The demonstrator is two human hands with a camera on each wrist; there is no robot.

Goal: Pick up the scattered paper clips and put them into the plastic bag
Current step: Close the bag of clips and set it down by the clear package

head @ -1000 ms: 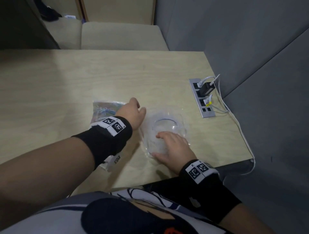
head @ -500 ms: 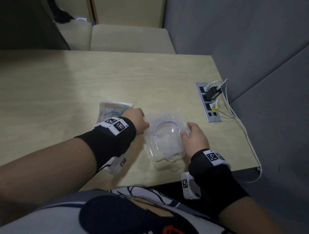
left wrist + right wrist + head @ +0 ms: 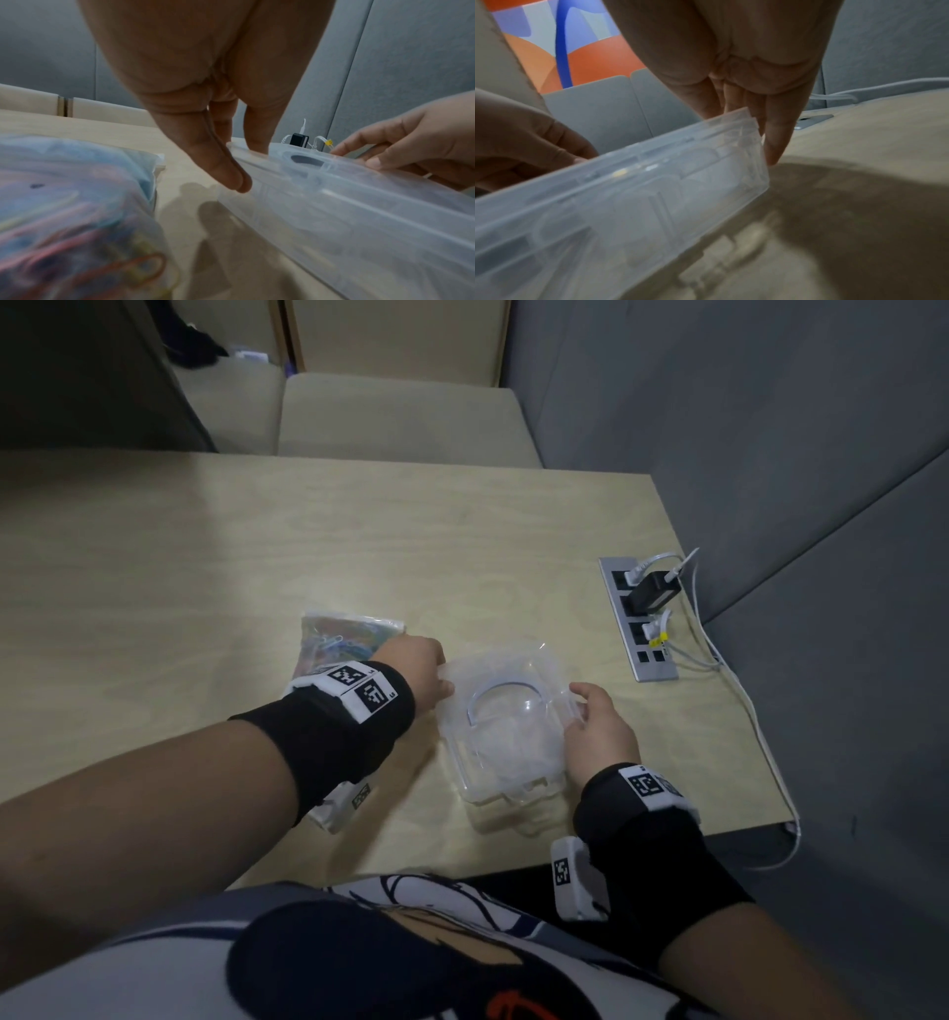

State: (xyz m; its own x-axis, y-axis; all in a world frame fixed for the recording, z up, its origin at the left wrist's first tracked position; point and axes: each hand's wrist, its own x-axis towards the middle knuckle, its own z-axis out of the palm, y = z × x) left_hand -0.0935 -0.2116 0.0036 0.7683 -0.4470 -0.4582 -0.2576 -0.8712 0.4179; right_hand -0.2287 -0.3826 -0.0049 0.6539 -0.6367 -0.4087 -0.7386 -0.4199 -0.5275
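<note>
A clear plastic bag [image 3: 341, 642] full of coloured paper clips lies on the wooden table [image 3: 205, 567], just beyond my left wrist; it shows blurred at the lower left [image 3: 64, 203] of the left wrist view. A clear plastic box [image 3: 506, 742] is held between both hands, tilted off the table. My left hand [image 3: 436, 683] pinches its left rim, thumb and finger visible [image 3: 239, 178]. My right hand [image 3: 580, 706] grips the right rim with fingers over the edge [image 3: 770, 146]. I see no loose clips on the table.
A grey power strip [image 3: 642, 629] with a black plug and white cables sits at the table's right edge. One white cable [image 3: 755, 726] trails off the front right corner. Grey padded walls stand on the right, and a beige bench lies beyond the table.
My right hand left the top of the box and took hold of its right side. My left hand closed on the left rim, and the box tilted up off the table.
</note>
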